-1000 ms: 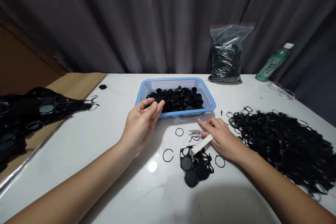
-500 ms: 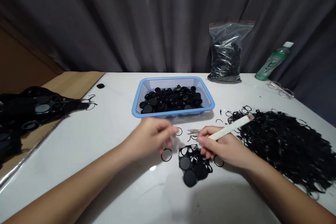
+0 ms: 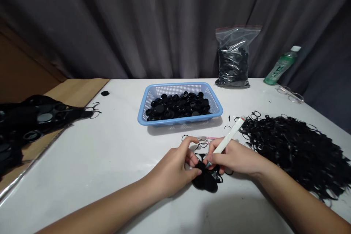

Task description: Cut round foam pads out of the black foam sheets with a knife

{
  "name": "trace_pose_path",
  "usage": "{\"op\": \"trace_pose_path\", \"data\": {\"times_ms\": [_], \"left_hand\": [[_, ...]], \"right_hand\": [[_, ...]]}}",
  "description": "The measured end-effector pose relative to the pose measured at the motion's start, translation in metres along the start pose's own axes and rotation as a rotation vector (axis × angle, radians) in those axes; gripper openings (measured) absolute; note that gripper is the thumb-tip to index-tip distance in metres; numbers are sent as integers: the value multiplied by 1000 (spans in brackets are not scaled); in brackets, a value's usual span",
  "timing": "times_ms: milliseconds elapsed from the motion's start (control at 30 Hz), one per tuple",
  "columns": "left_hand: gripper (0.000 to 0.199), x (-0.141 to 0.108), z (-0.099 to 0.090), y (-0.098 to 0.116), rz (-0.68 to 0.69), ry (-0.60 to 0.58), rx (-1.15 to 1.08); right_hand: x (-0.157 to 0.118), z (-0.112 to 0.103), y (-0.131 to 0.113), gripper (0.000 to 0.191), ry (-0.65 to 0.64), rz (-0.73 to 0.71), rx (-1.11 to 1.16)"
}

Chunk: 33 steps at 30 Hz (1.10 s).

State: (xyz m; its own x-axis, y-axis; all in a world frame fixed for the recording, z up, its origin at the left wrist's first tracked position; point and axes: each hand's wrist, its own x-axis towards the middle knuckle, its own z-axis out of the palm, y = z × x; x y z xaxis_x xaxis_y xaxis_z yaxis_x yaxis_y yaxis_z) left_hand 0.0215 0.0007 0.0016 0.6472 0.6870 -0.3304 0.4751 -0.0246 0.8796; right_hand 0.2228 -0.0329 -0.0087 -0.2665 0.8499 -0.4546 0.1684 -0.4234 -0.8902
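My left hand [image 3: 175, 168] grips the near left part of a small black cut-out sheet with round pads [image 3: 207, 182], thumb on top, the other fingers curled at its edge. My right hand [image 3: 236, 157] is closed around a white pen-shaped craft knife [image 3: 229, 136]. Its dark metal tip points down and left at the sheet, close to my left fingertips; whether it touches cannot be made out. Just beyond my hands lie pink-handled scissors [image 3: 204, 139], partly hidden by my right hand, with thin black ring scraps around them.
Behind stands a blue basket [image 3: 142, 111] of black round pieces. Black scraps [image 3: 296, 150] heap at right. A zip bag [image 3: 233, 62], a green bottle [image 3: 281, 66] and glasses [image 3: 290, 94] are at the back. Left, black sheets [image 3: 41, 113] lie on cardboard [image 3: 79, 89]; one disc [image 3: 104, 93] lies nearby.
My left hand has come down and right onto the black sheet and taken hold of it. The knife is tilted more upright, its tip at the sheet. The sheet's near part has turned.
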Motion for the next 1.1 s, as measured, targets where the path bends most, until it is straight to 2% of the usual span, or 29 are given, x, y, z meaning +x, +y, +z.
{"op": "trace_pose_path", "data": {"times_ms": [133,233,400,700,900,1100], "left_hand": [[48,4,1,-2,-10,17,-490],[51,5,-2,1,-20,66,-639],[48,5,-5,4,4,125,-667],[39,6,-4,3,40,161,-626],[39,4,1,1,71,119,-614],[34,-1,5,2,117,140,-502]], "right_hand": [[-1,-5,-3,9,47,-144,51],[-2,-6,-4,16,50,-183,168],[-2,-3,-4,21,96,-201,223],[-4,-1,-4,24,139,-245,130],[-11,4,-9,23,222,-281,-56],[-14,13,-8,16,253,-329,-310]]}}
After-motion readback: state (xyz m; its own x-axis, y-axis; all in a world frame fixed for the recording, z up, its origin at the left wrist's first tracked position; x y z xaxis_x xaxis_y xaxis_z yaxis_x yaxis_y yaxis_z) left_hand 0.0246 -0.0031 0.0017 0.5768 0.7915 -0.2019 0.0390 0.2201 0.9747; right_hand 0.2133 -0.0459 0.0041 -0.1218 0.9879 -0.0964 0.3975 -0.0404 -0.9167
